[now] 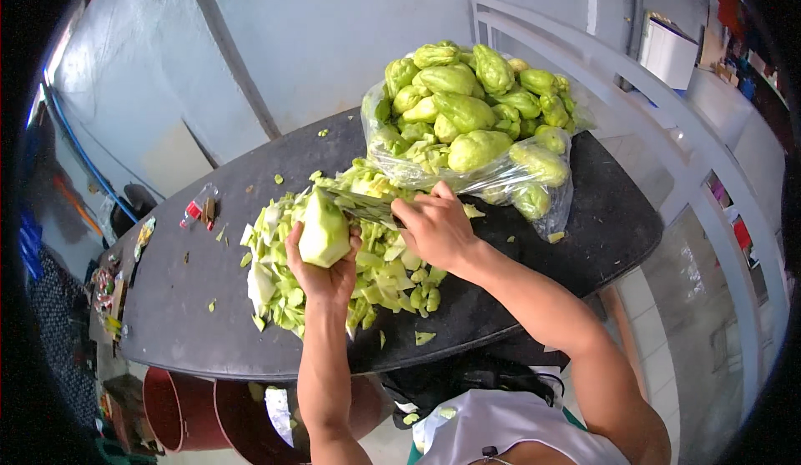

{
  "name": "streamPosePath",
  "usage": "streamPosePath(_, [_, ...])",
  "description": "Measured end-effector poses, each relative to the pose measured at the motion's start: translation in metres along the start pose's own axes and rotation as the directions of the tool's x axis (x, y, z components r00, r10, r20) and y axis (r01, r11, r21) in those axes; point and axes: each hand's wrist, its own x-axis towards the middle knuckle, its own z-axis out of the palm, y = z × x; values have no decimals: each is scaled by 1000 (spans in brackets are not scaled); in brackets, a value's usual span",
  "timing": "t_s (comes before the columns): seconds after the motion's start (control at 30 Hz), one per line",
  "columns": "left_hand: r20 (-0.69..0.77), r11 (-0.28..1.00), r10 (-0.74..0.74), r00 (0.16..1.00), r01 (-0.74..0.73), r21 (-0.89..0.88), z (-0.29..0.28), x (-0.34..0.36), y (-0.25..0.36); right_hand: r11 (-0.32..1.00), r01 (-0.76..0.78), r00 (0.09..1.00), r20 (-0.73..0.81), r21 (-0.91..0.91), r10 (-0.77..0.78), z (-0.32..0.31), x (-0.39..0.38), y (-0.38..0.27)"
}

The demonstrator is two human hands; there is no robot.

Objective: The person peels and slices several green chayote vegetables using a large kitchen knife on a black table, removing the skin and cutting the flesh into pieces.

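A mostly peeled, pale green chayote (324,229) stands upright in my left hand (325,271), its fingers wrapped round the lower part. My right hand (435,224) is closed on a knife, its handle hidden in the fist. The knife's broad blade (360,204) points left, and its tip is at the upper right side of the chayote. Beneath both hands spreads a heap of green peelings and cut pieces (380,277) on the dark table (192,298).
A clear plastic bag (467,179) full of unpeeled chayotes (463,110) stands at the far right of the table. White railing (642,60) runs along the right. Small wrappers and a red-capped bottle (196,209) lie left. Reddish-brown bins (185,411) stand below the near edge.
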Motion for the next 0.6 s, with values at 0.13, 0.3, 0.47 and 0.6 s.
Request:
streamPosePath(0.13, [-87,998,25,996,-20,59,-9,5,-6,967,249,954,-185,51,-236,-13,2,-13])
streamPosePath(0.3, [94,994,-42,995,32,106,-20,6,-4,913,398,870,-279,-92,-407,-14,2,-28])
streamPosePath(0.47, [56,987,86,995,-93,128,-27,7,-9,907,365,875,-253,-211,-412,-14,3,-31])
streamPosePath(0.6, [-25,988,108,994,-105,110,-11,6,-5,976,146,965,-194,-159,-176,-6,1,4])
